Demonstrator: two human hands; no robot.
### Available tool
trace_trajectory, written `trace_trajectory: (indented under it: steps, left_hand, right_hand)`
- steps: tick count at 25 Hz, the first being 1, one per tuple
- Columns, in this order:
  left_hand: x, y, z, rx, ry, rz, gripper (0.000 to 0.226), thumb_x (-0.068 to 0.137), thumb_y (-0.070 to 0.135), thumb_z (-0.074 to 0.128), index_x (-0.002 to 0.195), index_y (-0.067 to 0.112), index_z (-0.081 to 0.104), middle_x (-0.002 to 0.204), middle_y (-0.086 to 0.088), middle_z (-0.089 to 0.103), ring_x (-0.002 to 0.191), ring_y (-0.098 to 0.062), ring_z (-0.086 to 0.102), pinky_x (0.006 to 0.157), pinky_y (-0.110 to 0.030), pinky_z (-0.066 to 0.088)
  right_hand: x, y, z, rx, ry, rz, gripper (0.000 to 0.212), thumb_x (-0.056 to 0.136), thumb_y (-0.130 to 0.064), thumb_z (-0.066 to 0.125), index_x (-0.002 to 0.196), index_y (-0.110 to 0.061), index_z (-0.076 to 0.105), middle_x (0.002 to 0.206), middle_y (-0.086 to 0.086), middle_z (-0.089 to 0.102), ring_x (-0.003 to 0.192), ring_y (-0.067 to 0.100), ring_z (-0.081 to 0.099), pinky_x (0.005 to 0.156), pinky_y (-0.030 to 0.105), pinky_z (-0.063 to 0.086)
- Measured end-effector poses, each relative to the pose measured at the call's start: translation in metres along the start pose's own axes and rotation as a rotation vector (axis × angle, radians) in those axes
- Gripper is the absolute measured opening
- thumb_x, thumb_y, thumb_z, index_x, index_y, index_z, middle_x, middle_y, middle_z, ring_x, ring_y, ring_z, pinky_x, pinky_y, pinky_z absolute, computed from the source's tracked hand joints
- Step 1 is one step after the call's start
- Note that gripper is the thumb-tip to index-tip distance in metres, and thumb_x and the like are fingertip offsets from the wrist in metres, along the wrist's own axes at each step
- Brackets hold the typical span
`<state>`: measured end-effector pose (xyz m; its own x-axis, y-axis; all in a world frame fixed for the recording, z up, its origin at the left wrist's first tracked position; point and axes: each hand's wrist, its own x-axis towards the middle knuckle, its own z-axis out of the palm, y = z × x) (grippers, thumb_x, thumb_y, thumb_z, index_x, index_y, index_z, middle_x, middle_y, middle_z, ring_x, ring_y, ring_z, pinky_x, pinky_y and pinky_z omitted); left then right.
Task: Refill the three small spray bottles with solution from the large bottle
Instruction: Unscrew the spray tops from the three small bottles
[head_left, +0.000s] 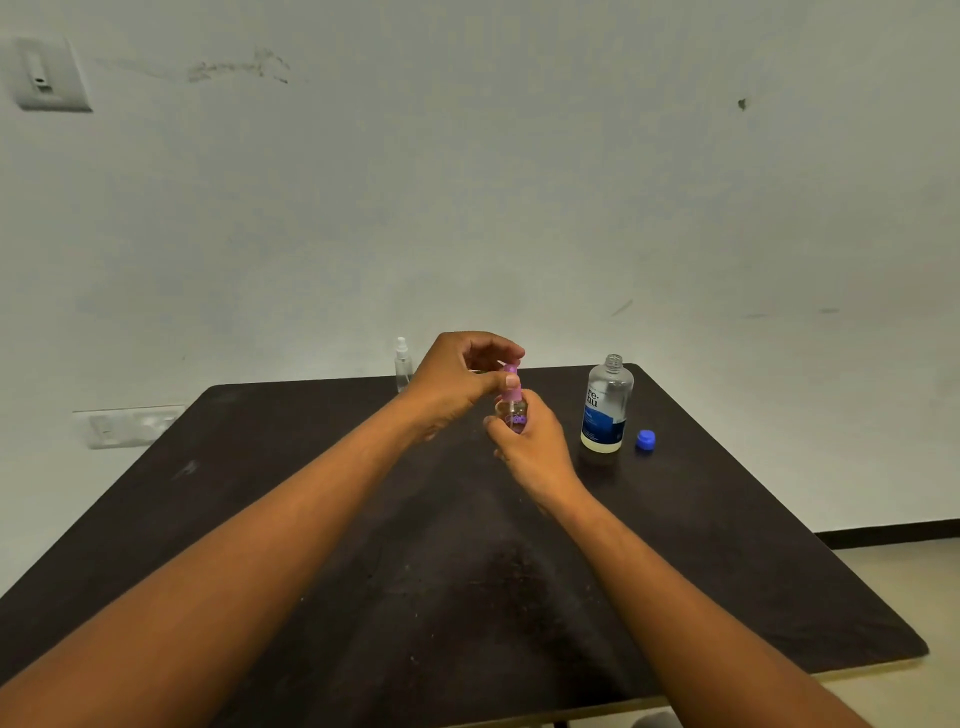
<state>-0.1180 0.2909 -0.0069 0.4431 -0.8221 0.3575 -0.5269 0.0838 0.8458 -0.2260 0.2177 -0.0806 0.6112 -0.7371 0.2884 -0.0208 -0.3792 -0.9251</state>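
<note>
Over mid-worktop (311, 545): right hand (530, 447) wrapped around pink spray bottle (514, 410), upright; left hand (457, 384) pinching its pink spray top. Large bottle (605, 410) at 3 o'clock of hands, uncapped, nearly empty. Blue cap (645, 440) just beside it at 3 o'clock. Clear spray bottle (402, 364) at 10 o'clock, far edge.

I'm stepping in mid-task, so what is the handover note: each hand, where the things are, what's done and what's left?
Left hand: grip on the pink spray top of the small pink bottle.
Right hand: grip around that bottle's body, held above the table.
Large bottle: upright, uncapped, to the right; its blue cap lies beside it.
Clear spray bottle: standing at the far edge, top on.
A third small bottle isn't clearly visible.
Fill levels unclear; check each, then recap the large bottle.
</note>
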Motion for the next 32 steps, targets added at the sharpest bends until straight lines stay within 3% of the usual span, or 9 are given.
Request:
trace_trajectory:
  steps: [4,10,14,16,19,21,23,28,32]
  left_hand:
    - [-0.001,0.003,-0.004,0.019,-0.046,0.042,0.024,0.090,-0.003,0.072,0.108,0.011,0.079,0.102,0.000,0.079,0.097,-0.010,0.075,0.087,-0.023,0.060]
    - [0.005,0.001,0.006,0.183,0.104,0.035,0.022,0.078,0.028,0.088,0.091,0.015,0.075,0.087,0.000,0.076,0.081,-0.013,0.072,0.074,-0.024,0.059]
    - [0.004,0.005,-0.005,0.072,-0.055,0.081,0.024,0.093,0.005,0.071,0.112,0.017,0.078,0.108,0.004,0.078,0.102,-0.007,0.072,0.086,-0.017,0.058]
    - [0.005,0.005,-0.006,0.097,-0.087,0.080,0.025,0.091,0.000,0.071,0.110,0.016,0.079,0.104,0.002,0.079,0.100,-0.007,0.073,0.086,-0.020,0.059]
    - [0.008,0.007,0.000,0.177,0.011,0.052,0.011,0.084,0.017,0.083,0.093,0.013,0.078,0.089,0.000,0.077,0.084,-0.011,0.074,0.076,-0.024,0.058]
    - [0.011,0.006,0.004,0.213,0.069,0.020,0.024,0.078,0.031,0.088,0.086,0.013,0.074,0.083,-0.002,0.076,0.079,-0.017,0.074,0.073,-0.029,0.060]
    - [0.012,0.007,0.002,0.195,0.054,0.029,0.024,0.082,0.034,0.084,0.092,0.015,0.075,0.086,0.000,0.077,0.083,-0.016,0.074,0.075,-0.029,0.060]
    - [0.007,0.012,-0.015,0.086,-0.182,0.070,0.031,0.094,0.000,0.067,0.120,0.015,0.074,0.113,0.003,0.077,0.106,-0.004,0.071,0.081,-0.012,0.054]
    - [0.009,0.007,-0.009,0.215,-0.088,0.100,0.024,0.091,0.010,0.075,0.113,0.018,0.077,0.106,0.003,0.076,0.098,-0.009,0.071,0.077,-0.013,0.054]
  right_hand:
    - [-0.002,0.000,-0.001,-0.001,-0.006,-0.006,0.015,0.092,-0.022,0.067,0.102,-0.027,0.057,0.095,0.008,0.065,0.083,0.022,0.064,0.081,0.052,0.059]
    - [-0.004,-0.004,-0.001,0.013,-0.022,0.003,0.022,0.094,-0.019,0.065,0.111,-0.029,0.055,0.100,0.000,0.066,0.093,0.022,0.068,0.083,0.046,0.061]
    - [-0.001,-0.003,-0.005,-0.004,-0.009,0.001,0.017,0.094,-0.020,0.066,0.108,-0.024,0.056,0.097,0.005,0.063,0.093,0.029,0.066,0.083,0.047,0.061]
    - [-0.001,-0.002,-0.005,-0.011,-0.002,-0.002,0.015,0.094,-0.021,0.066,0.106,-0.022,0.057,0.096,0.006,0.064,0.088,0.028,0.065,0.081,0.049,0.060]
    - [0.000,-0.004,-0.002,-0.002,-0.009,-0.001,0.018,0.094,-0.020,0.066,0.108,-0.025,0.057,0.097,0.003,0.066,0.088,0.021,0.067,0.081,0.047,0.061]
    - [0.000,-0.007,-0.001,0.011,-0.017,0.008,0.021,0.094,-0.020,0.066,0.112,-0.027,0.057,0.100,-0.001,0.067,0.091,0.018,0.068,0.083,0.043,0.062]
    - [0.000,-0.006,-0.001,0.009,-0.014,0.003,0.021,0.094,-0.020,0.066,0.112,-0.025,0.057,0.100,0.001,0.066,0.089,0.016,0.067,0.082,0.042,0.062]
    - [0.002,-0.005,-0.005,-0.001,0.001,0.003,0.019,0.094,-0.022,0.067,0.108,-0.027,0.055,0.099,0.005,0.063,0.090,0.026,0.066,0.081,0.046,0.061]
    - [0.001,-0.005,-0.004,0.007,-0.005,0.006,0.018,0.095,-0.021,0.066,0.108,-0.026,0.055,0.098,0.004,0.064,0.092,0.027,0.067,0.081,0.044,0.062]
